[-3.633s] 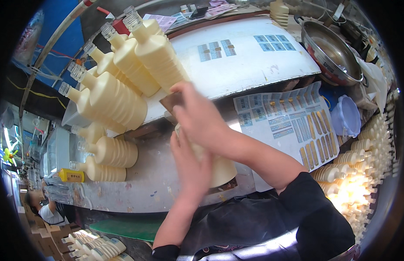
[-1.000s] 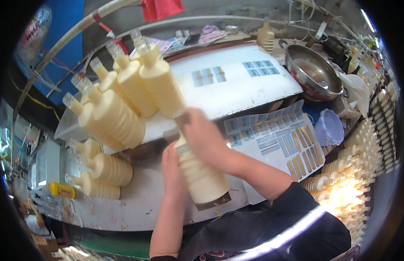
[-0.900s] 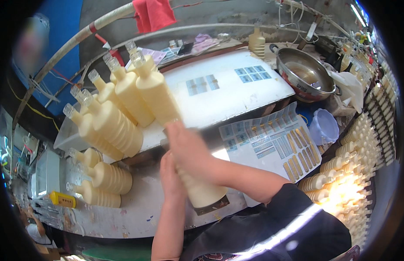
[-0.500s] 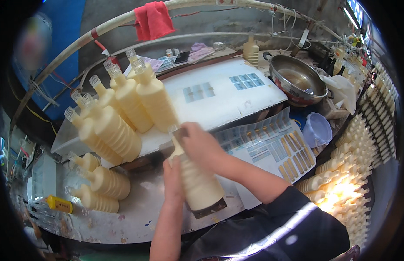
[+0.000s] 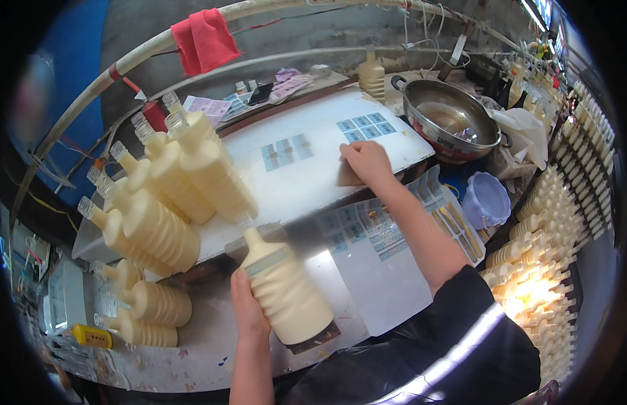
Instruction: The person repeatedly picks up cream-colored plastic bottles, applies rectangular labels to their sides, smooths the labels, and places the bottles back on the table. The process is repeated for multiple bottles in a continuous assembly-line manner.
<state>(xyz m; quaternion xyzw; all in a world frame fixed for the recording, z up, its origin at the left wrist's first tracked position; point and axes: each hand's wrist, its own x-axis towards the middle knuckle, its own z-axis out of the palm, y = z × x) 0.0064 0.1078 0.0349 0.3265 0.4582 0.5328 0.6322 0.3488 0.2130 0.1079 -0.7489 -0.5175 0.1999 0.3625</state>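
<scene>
A cream ribbed bottle (image 5: 290, 297) leans on a dark flat pad (image 5: 317, 339) at the table's front, its neck pointing away from me. My left hand (image 5: 251, 300) grips its left side. A greyish-green transfer strip (image 5: 267, 262) lies across the bottle's shoulder. Over the front edge of the white board (image 5: 306, 185), my right hand (image 5: 368, 164) is closed on a small brown flat piece (image 5: 349, 177), which looks like a scraper; the fingers partly hide it. Blue-grey decals (image 5: 286, 152) lie on the board, with another set (image 5: 366, 127) farther right.
Several cream bottles (image 5: 161, 216) stand at the board's left, more (image 5: 155, 304) below them. Decal sheets (image 5: 387, 290) lie under my right forearm. A metal pan (image 5: 451, 118) and lilac bucket (image 5: 487, 199) are at right, beside massed bottles (image 5: 536, 270). A rail with a red cloth (image 5: 202, 42) crosses behind.
My right hand has moved from the bottle's neck up and right over the board's edge, carrying the brown piece. The strip on the shoulder is now uncovered. My left hand still holds the bottle.
</scene>
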